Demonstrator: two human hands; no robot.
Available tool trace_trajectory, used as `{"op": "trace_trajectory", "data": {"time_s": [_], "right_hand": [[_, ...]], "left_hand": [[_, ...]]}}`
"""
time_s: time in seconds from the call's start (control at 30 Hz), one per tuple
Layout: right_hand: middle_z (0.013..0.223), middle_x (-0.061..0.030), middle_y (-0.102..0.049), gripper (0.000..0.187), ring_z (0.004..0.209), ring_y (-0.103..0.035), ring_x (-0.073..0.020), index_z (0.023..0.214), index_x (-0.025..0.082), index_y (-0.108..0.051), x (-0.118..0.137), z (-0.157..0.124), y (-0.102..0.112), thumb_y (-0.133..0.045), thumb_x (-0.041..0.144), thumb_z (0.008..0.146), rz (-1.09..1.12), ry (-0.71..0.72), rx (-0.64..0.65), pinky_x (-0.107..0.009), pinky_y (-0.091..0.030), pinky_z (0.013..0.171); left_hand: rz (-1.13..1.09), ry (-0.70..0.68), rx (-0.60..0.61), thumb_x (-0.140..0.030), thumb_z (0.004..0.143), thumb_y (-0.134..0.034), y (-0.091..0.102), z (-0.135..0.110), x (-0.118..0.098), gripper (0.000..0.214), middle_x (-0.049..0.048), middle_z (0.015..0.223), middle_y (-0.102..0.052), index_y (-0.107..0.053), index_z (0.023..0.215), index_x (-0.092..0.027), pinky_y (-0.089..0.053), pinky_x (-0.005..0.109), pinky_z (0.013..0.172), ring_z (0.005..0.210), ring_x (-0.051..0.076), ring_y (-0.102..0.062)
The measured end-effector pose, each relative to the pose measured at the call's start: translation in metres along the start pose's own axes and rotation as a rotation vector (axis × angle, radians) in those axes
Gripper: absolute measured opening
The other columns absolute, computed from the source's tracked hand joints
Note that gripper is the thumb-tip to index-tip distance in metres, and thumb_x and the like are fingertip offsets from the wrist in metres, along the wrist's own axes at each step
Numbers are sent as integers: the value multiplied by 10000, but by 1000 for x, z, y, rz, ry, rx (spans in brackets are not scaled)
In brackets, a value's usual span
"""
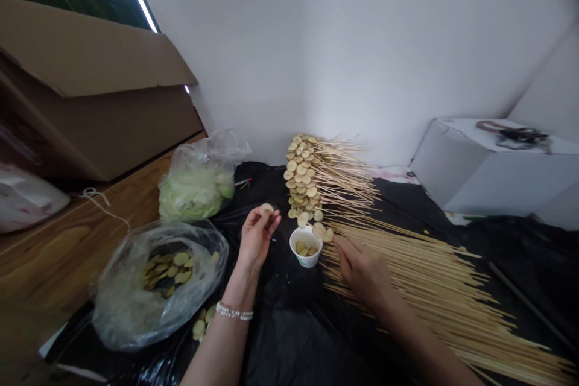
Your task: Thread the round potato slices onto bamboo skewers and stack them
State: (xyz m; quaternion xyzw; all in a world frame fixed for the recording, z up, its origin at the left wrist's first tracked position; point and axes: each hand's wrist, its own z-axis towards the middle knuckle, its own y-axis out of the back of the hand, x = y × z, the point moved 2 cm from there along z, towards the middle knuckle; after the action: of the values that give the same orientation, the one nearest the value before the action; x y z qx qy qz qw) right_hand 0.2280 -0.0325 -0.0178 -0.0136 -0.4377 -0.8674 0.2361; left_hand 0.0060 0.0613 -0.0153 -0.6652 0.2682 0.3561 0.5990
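Note:
My left hand (259,234) pinches a thin round potato slice (266,208) between thumb and fingers. To its right, my right hand (365,268) is closed round a skewer, mostly hidden by the fingers, with potato slices (322,232) on its tip. Those slices are over the back rim of a white paper cup (306,260), which has more slices inside. Behind the cup lies a stack of skewered potato slices (301,175), their sticks pointing right. Bare bamboo skewers (425,280) spread out beneath and beyond my right hand.
An open plastic bag of potato slices (158,307) stands at left, with loose slices (199,327) by my left forearm. Behind it sits a bag of pale green vegetable (196,184). A cardboard box (99,120) is back left, a white box (506,175) right. Black plastic sheeting (289,338) lies underneath.

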Motion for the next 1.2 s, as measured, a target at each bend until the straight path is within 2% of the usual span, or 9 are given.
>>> {"op": "trace_trajectory", "data": {"time_s": [0.13,0.23,0.47,0.6,0.7,0.9,1.2], "right_hand": [[895,-68,-689,253,757,-635,-149,1004,175,-660,-3,2,4,-428,137,910,9,0,-52,-228,-444,671],[903,-70,-693,256,772,-642,-148,1007,176,-661,-3,2,4,-432,125,903,19,13,-71,-226,-460,690],[908,-68,-703,233,773,-648,-142,996,172,-658,-2,1,1,-450,124,903,32,30,-93,-219,-473,707],[934,-73,-703,233,760,-645,-137,1011,162,-653,-2,1,1,-445,128,910,48,36,-96,-214,-468,692],[925,-71,-702,231,746,-641,-135,1026,160,-650,-1,2,2,-445,149,920,69,43,-101,-213,-466,684],[885,-65,-696,246,792,-637,-142,1009,173,-653,-1,2,0,-419,164,934,105,-12,-4,-222,-466,726],[940,-64,-690,256,848,-628,-147,978,199,-656,0,2,-3,-411,146,925,157,-1,83,-233,-470,767]], "left_hand": [[75,-15,51,-207,592,-829,-3,-3,3,293,22,841,-687,-672,835,-159,-489,187,664,741,99,-636],[84,-22,51,-188,593,-825,-4,-4,4,348,29,825,-697,-658,898,-173,-470,179,644,695,84,-616],[39,61,22,-242,642,-800,-2,-4,1,241,-14,803,-659,-637,808,-178,-478,183,640,679,64,-580],[15,80,94,-289,664,-788,-6,-6,1,230,19,872,-673,-633,791,-176,-508,218,692,794,114,-622],[58,64,148,-284,674,-785,-9,-8,0,231,35,815,-670,-660,822,-157,-485,168,632,727,92,-605],[62,108,180,-242,678,-785,-9,-10,1,398,36,828,-653,-688,1051,-142,-454,141,568,639,56,-559],[68,200,233,-242,689,-776,-12,-14,-1,421,11,700,-597,-687,1078,-110,-435,138,543,564,36,-501]]}}
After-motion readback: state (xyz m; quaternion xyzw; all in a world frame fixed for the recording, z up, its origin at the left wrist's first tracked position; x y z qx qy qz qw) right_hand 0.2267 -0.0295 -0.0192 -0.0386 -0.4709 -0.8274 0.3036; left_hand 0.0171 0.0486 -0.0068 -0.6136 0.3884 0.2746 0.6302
